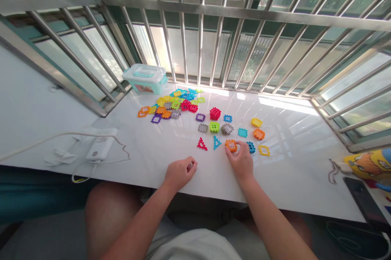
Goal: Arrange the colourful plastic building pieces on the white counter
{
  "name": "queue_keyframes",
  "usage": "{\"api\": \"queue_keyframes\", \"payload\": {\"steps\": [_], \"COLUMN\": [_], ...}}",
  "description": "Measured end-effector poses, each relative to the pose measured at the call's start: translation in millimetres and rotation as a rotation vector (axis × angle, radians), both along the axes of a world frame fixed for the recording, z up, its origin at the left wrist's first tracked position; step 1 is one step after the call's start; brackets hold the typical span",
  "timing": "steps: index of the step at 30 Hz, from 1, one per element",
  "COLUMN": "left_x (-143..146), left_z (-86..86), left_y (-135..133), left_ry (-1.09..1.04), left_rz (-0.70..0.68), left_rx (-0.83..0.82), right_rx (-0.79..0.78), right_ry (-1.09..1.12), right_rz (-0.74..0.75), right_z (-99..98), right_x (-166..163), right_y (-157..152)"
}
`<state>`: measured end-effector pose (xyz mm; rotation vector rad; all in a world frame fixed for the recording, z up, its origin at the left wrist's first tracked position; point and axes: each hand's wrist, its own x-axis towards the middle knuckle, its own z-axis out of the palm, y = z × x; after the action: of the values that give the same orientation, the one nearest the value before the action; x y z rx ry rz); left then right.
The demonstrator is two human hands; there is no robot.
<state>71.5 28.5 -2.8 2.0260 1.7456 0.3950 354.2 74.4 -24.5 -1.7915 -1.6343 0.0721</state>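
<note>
Metal window bars point(200, 9) stand along the far side of the white counter point(284, 190), which carries everything at hand. The largest group on it is a heap of interlocking tiles point(176, 104), back and to the left, in blue, yellow, green, orange, red, grey and purple; behind its left end sits a pale turquoise box point(149, 84) with a clear lid. Nearer the person, the left hand point(179, 173) rests by the front edge, its grip curled in on itself, with no piece that I can make out inside. The right hand point(242, 163) has its grip pinched about an orange block point(231, 146), thumb on one side and fingers on the other, at the front of a sorted spread to the right of the heap. Solid shapes there include a red block point(215, 113), a green block point(214, 127) and a grey block point(227, 128); a blue piece point(251, 147) beside the right hand is partly hidden. Flat and single are a purple tile point(200, 117), a turquoise tile point(242, 132), a red triangle point(202, 144) and a blue triangle point(217, 143). I judge a handful of shapes built, the orange one apparently among them, and far more pieces loose and unjoined.
</note>
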Motion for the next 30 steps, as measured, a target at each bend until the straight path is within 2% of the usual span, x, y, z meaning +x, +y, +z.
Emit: {"api": "queue_keyframes", "payload": {"steps": [22, 28, 30], "left_x": [1.1, -0.2, -0.2], "left_z": [4.0, 4.0, 4.8], "left_y": [0.7, 0.5, 0.6], "left_ry": [0.023, 0.000, -0.004], "left_rz": [0.027, 0.014, 0.018], "left_rx": [-0.035, -0.006, -0.013], "right_rx": [-0.052, 0.024, 0.034], "right_ry": [-0.088, -0.090, -0.110], "right_rz": [0.000, 0.001, 0.048], "right_z": [4.9, 3.5, 0.5], "right_x": [-8.2, -6.2, -5.3], "right_y": [-4.5, -5.8, -8.8]}}
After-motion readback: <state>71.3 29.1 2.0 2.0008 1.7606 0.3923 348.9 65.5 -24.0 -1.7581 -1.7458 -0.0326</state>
